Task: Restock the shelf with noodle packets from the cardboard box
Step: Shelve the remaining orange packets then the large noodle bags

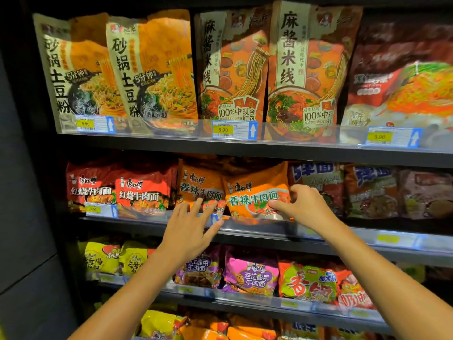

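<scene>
Shelf unit (245,148) with four visible tiers, all stocked. Top tier: tall noodle pouches (152,69) standing upright behind a clear lip with yellow price tags (222,130). Second tier: red packets (142,192) at left, two orange noodle packets side by side in the middle, mixed packs at right. Lower tiers: yellow, purple (250,273), green packs. Right hand (301,204) grips the right edge of the right-hand orange packet (255,192), thumb on its front. Left hand (188,227) flat, fingers straight and spread, tips touching the left orange packet (199,187) at the tier's lip. Both arms reach forward.
</scene>
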{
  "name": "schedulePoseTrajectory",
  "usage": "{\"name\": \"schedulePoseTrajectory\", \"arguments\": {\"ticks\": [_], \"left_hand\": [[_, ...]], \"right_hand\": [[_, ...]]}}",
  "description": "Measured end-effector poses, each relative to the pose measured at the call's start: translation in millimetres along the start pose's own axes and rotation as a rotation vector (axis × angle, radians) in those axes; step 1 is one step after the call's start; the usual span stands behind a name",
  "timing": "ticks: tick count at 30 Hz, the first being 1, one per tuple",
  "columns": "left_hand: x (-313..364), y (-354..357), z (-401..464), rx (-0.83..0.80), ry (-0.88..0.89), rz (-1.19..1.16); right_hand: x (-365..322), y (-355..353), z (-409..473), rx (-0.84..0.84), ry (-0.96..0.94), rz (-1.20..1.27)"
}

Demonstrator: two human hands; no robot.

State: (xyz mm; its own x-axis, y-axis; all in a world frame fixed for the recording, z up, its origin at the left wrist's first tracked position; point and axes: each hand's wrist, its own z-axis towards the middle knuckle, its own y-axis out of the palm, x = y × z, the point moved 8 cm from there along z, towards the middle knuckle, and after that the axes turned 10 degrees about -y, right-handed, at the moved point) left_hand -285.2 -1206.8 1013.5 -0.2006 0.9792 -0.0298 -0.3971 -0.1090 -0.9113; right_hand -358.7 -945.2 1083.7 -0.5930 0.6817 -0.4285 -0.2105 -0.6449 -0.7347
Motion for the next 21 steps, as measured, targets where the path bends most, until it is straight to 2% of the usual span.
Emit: {"name": "schedulePoseTrajectory", "arguments": {"ticks": [4, 7, 10, 14, 21], "left_hand": [[8.9, -8.7, -2.8, 0.002, 0.047, -0.128], [17.4, -13.6, 0.9, -0.035, 0.075, -0.176], [15.2, -6.3, 8.3, -0.097, 0.027, -0.086], [13.7, 0.6, 12.6, -0.077, -0.015, 0.034], [12.9, 1.7, 11.2, -0.069, -0.071, -0.038]], "right_hand": [[1.0, 4.3, 8.7, 0.015, 0.033, 0.041], [12.7, 25.4, 13.7, -0.045, 0.123, 0.028], [14.7, 33.3, 18.5, -0.135, 0.139, 0.001], [13.8, 35.7, 19.7, -0.185, 0.131, -0.056], [16.2, 37.7, 11.0, -0.188, 0.187, -0.11]]}}
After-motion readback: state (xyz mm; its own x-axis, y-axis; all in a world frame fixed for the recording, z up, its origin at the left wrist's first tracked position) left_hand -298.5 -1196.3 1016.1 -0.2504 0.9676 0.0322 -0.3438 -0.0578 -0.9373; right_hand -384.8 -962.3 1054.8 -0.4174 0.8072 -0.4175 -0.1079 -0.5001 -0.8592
